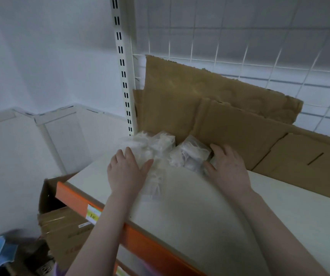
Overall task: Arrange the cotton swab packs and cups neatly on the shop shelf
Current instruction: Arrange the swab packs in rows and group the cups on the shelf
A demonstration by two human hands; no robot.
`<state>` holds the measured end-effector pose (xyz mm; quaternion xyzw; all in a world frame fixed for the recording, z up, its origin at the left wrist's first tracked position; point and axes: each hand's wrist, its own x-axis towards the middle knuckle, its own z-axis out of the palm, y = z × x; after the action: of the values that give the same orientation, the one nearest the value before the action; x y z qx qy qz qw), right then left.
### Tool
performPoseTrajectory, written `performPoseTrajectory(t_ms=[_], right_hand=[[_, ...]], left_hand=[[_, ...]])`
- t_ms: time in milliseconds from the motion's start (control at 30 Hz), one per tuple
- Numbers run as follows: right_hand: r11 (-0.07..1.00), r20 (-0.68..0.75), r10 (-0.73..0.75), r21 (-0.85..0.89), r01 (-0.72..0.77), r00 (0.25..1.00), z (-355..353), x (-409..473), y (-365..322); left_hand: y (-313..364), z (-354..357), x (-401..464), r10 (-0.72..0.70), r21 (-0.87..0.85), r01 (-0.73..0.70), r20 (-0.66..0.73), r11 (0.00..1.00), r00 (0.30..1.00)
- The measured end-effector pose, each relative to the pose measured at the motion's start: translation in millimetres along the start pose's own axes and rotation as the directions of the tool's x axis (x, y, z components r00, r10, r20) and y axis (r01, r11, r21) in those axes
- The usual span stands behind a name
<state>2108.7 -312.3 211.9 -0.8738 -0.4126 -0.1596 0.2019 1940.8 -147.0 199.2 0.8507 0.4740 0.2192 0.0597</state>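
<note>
Several clear plastic packs of cotton swabs (156,150) lie bunched at the back left corner of the white shelf (200,206). My left hand (126,172) rests flat on the left packs, fingers straight and thumb spread. My right hand (228,166) presses against the right-hand pack (190,154), thumb under its near edge and fingers along its far side. One more pack (156,184) lies closer to me between the hands. The packs are blurred. I see no cups.
Torn brown cardboard sheets (220,108) lean against the wire grid back panel (240,46). A slotted white upright (123,66) stands at the shelf's left. The shelf front has an orange edge (140,242). Cardboard boxes (64,230) sit below left.
</note>
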Motion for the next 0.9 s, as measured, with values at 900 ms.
performPoseTrajectory(t_ms=[900], right_hand=[[0.975, 0.286, 0.153, 0.111, -0.191, 0.946, 17, 57, -29]], left_hand=[[-19, -26, 24, 0.112, -0.159, -0.074, 0.248, 0.984, 0.962]])
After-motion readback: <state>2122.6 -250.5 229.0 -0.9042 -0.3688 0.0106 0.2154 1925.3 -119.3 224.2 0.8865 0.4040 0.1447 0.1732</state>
